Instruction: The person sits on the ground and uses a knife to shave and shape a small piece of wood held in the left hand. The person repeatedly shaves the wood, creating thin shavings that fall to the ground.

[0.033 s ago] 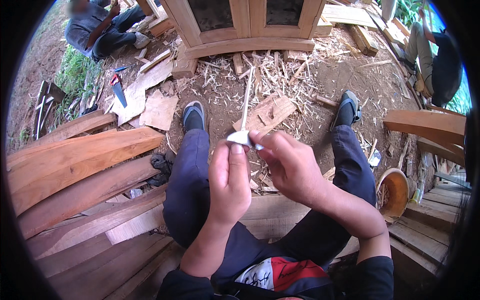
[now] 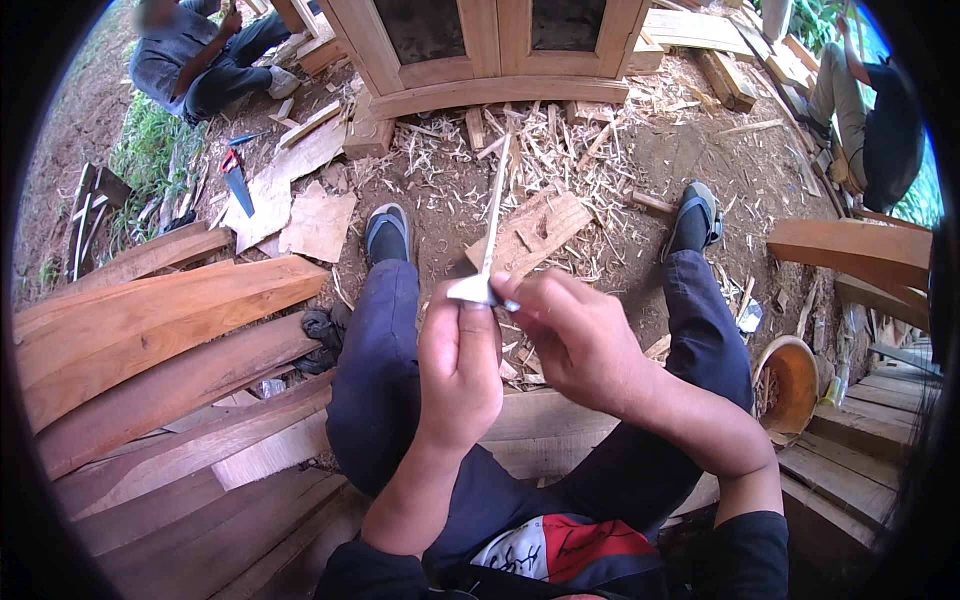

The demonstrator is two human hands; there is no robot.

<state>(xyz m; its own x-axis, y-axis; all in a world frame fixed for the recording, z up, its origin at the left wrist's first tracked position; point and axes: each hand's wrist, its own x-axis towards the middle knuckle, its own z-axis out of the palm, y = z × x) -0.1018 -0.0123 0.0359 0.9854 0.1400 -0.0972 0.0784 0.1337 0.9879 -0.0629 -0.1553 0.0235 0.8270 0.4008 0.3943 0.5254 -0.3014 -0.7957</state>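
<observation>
Between my two hands is a small whitish piece [image 2: 474, 290], flat-looking with a darker edge at its right; it may be folded paper or sandpaper, but its kind is unclear. My left hand [image 2: 458, 365] is closed, thumb pressed on it from below. Fingers of my right hand [image 2: 575, 335] pinch its right end. A thin pale wooden stick [image 2: 495, 205] runs from the piece away toward the shavings; how it is held is hidden by the piece and my fingers.
A wooden cabinet [image 2: 490, 85] stands ahead amid shavings. A flat board [image 2: 540, 228] lies between my feet. Thick planks [image 2: 170, 325] lie at left, near a handsaw [image 2: 237, 180]. A tub [image 2: 787, 385] stands at right. One person [image 2: 200, 65] sits far left, another [image 2: 885, 130] far right.
The whitish piece has tilted and shifted slightly toward me, and the thin stick has moved a little with it. My hands keep almost the same place.
</observation>
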